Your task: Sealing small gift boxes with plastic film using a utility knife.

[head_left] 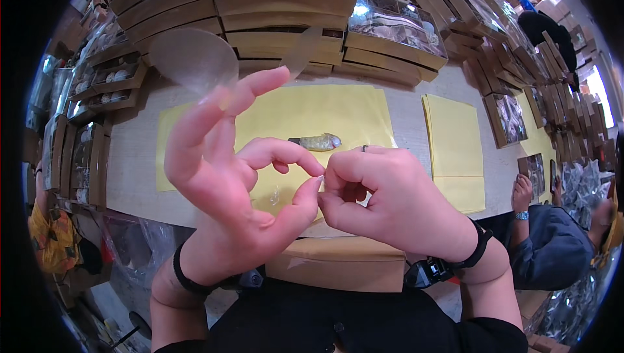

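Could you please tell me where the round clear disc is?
The disc is upper left in the head view, just beyond the raised left hand, before stacked boxes.

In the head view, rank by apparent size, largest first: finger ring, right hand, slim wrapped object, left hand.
1. Left hand, more spread out
2. Right hand, more curled
3. Slim wrapped object
4. Finger ring

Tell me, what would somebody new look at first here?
Probably the left hand and the right hand, big in the middle, their fingers bent close together over the yellow paper. Next, maybe the see-through round piece near the left hand's raised fingertips, in front of the stacked boxes at the back. Then the small brownish thing lying on the paper.
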`<action>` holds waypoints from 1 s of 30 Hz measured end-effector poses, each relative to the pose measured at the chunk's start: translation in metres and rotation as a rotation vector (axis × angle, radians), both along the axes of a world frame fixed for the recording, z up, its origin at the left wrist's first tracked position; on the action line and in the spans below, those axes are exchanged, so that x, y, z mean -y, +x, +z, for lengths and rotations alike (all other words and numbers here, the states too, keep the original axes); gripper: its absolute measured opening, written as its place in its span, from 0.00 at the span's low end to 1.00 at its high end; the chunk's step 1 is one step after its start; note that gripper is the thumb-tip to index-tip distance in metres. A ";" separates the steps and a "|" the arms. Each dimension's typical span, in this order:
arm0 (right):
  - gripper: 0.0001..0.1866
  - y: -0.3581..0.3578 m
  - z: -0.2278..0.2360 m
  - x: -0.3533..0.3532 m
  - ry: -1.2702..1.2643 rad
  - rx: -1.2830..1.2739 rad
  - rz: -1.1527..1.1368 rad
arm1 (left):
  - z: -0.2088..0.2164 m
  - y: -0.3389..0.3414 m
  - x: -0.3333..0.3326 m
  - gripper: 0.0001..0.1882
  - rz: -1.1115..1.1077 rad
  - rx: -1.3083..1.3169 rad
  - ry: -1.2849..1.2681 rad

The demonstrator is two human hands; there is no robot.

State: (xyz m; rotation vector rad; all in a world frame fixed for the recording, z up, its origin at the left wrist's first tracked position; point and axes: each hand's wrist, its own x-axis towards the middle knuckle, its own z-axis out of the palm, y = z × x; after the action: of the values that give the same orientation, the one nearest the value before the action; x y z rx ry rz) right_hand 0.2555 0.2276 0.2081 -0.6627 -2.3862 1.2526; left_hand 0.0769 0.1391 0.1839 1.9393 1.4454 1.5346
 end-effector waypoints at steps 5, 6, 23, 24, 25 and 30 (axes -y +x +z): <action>0.08 0.000 -0.002 0.001 0.071 -0.041 -0.001 | 0.003 0.003 0.001 0.59 0.016 0.028 -0.005; 0.08 0.000 -0.002 0.001 0.071 -0.039 -0.003 | 0.003 0.002 0.001 0.60 0.022 0.013 -0.002; 0.07 0.001 0.011 -0.012 -0.290 0.281 0.089 | -0.034 -0.026 -0.026 0.55 0.063 -0.317 0.039; 0.08 0.002 0.008 -0.012 -0.296 0.252 0.033 | -0.037 -0.031 -0.024 0.55 0.006 -0.193 0.011; 0.08 0.003 0.004 -0.013 -0.297 0.252 0.030 | -0.035 -0.028 -0.023 0.55 0.003 -0.193 0.010; 0.10 0.002 -0.003 -0.019 -0.405 0.135 -0.081 | -0.014 -0.012 -0.012 0.56 -0.007 0.149 -0.046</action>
State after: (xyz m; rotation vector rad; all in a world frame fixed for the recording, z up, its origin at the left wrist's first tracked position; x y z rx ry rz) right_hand 0.2579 0.2470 0.2047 -0.9783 -2.1956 1.7227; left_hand 0.0652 0.1511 0.1703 1.7617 1.3976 1.5922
